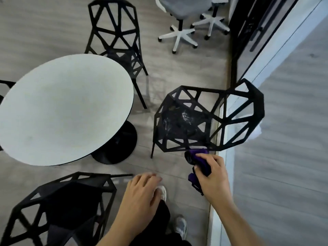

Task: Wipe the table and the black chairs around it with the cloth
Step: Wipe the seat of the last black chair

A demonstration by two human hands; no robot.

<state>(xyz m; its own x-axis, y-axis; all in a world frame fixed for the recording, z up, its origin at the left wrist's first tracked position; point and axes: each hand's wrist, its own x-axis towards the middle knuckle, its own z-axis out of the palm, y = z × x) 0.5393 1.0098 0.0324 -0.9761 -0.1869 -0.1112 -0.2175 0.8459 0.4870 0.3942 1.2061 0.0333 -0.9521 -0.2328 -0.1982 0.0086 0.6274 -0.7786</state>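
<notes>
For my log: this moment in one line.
step: wiping | right hand: grips purple cloth at black chair rim | left hand: open, free

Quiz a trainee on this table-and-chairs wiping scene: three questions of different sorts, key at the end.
1. Fill in: the round table has a white top and a ____ pedestal base.
2. True or false: the left hand holds the purple cloth.
3. Multiple choice: the purple cloth is at the near edge of A) the round table, B) the black chair beside the glass wall, C) a white office chair.

Key: 1 black; 2 false, the right hand grips it while the left hand is open and holds nothing; 3 B.
</notes>
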